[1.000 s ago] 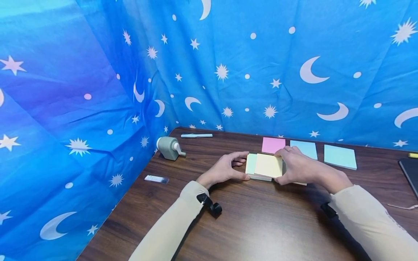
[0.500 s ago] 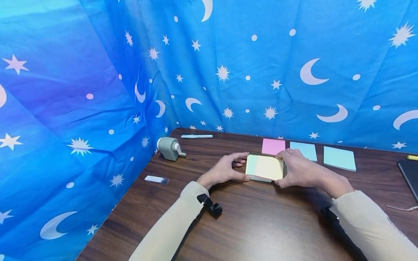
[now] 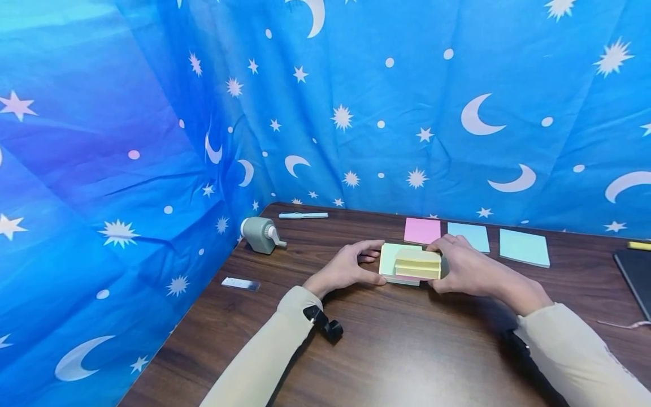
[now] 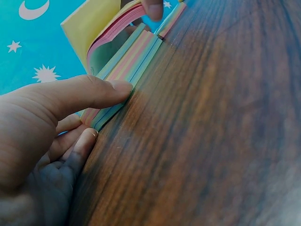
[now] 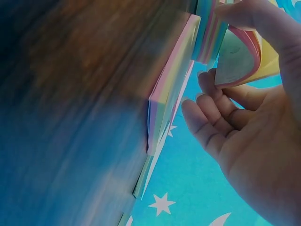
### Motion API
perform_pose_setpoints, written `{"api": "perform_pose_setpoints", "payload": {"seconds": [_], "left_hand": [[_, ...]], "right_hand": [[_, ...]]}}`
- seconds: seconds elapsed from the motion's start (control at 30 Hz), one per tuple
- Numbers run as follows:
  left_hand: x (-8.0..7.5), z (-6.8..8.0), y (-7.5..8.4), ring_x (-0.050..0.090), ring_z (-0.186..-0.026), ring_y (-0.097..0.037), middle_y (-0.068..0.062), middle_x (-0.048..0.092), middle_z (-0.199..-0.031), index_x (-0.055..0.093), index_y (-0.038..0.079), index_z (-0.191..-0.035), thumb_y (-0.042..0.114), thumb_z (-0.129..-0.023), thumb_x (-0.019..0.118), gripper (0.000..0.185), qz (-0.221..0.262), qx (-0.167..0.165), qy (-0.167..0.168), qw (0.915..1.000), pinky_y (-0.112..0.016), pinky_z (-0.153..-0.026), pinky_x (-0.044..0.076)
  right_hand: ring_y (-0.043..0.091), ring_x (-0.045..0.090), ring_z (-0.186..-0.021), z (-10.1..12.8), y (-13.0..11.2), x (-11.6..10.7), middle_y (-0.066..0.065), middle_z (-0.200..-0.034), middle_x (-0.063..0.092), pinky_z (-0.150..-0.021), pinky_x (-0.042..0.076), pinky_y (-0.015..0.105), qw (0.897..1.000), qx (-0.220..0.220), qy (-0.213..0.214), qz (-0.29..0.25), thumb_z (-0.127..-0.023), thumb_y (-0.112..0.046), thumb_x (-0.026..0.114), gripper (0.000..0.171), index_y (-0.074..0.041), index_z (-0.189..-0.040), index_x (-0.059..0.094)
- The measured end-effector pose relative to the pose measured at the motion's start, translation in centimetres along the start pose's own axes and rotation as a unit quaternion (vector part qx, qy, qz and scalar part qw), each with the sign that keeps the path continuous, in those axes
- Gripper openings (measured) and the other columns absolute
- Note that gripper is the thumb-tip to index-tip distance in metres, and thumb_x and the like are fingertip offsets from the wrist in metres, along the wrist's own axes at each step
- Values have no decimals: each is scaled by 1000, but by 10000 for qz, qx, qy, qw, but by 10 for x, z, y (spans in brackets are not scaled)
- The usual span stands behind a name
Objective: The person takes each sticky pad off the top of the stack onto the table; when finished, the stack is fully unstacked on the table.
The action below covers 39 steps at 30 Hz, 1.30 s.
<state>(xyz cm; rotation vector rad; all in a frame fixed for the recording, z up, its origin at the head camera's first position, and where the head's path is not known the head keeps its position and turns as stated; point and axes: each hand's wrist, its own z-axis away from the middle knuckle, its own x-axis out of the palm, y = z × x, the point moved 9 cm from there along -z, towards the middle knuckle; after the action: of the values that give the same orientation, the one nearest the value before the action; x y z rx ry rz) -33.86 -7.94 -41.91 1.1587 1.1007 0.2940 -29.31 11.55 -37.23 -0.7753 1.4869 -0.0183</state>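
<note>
My left hand (image 3: pixel 348 265) holds the left end of a thick stack of sticky notes (image 3: pixel 389 258), thumb in front and fingers behind. The stack's top is pale green. In the left wrist view its striped edge shows pink, yellow, green and blue layers. My right hand (image 3: pixel 468 268) pinches a yellow sticky note pad (image 3: pixel 418 259) above the stack's right part. This pad is bent into a curve, as the right wrist view shows; its pink layers and pale green underside (image 5: pixel 235 56) are visible there. Another multicoloured pad (image 5: pixel 174 84) lies by the stack, hidden in the head view.
Along the back lie a pink pad (image 3: pixel 422 230), a blue pad (image 3: pixel 470 236) and a mint pad (image 3: pixel 524 247). A pencil sharpener (image 3: pixel 261 234), a pen (image 3: pixel 303 215) and a small clear packet (image 3: pixel 241 284) are at left. A dark flat object (image 3: pixel 636 282) lies at the right edge.
The yellow pad looked flat above the stack and now bends in my right hand, uncovering more of the green top. My left hand has stayed on the stack.
</note>
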Motion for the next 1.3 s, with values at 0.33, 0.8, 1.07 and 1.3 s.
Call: {"api": "perform_pose_setpoints", "payload": {"seconds": [0.33, 0.8, 1.07, 1.3], "left_hand": [[1, 1, 0, 59, -124, -12, -2, 61, -145, 52, 13, -157, 17, -86, 91, 81, -18, -43, 50, 10000, -28, -107, 47], [2, 2, 2, 59, -127, -17, -3, 59, -148, 51, 12, -158, 17, -86, 90, 82, 27, -9, 15, 10000, -32, -109, 48], [2, -1, 2, 60, -126, -16, -3, 60, -148, 52, 11, -158, 16, -85, 91, 82, 22, 10, 5, 10000, -32, -109, 48], [0, 0, 2, 60, -127, -17, -5, 60, -148, 52, 12, -158, 17, -86, 91, 82, 56, 7, 18, 10000, -33, -110, 48]], "right_hand": [[37, 50, -110, 13, 2, -13, 15, -118, 63, -91, 49, 57, 9998, 28, 191, 73, -74, -36, 95, 76, 5, -129, 62], [35, 56, -101, 63, 53, -51, 13, -107, 67, -84, 47, 52, 9971, 86, 623, 418, -70, -25, 99, 68, 8, -120, 66], [45, 49, -107, 80, 84, -63, 25, -119, 63, -86, 46, 60, 9969, 562, 386, 390, -74, -22, 99, 73, 12, -126, 60], [50, 47, -106, 87, 102, -62, 33, -120, 58, -85, 49, 66, 9946, 922, 67, 480, -73, -20, 97, 77, 16, -128, 57]]}}
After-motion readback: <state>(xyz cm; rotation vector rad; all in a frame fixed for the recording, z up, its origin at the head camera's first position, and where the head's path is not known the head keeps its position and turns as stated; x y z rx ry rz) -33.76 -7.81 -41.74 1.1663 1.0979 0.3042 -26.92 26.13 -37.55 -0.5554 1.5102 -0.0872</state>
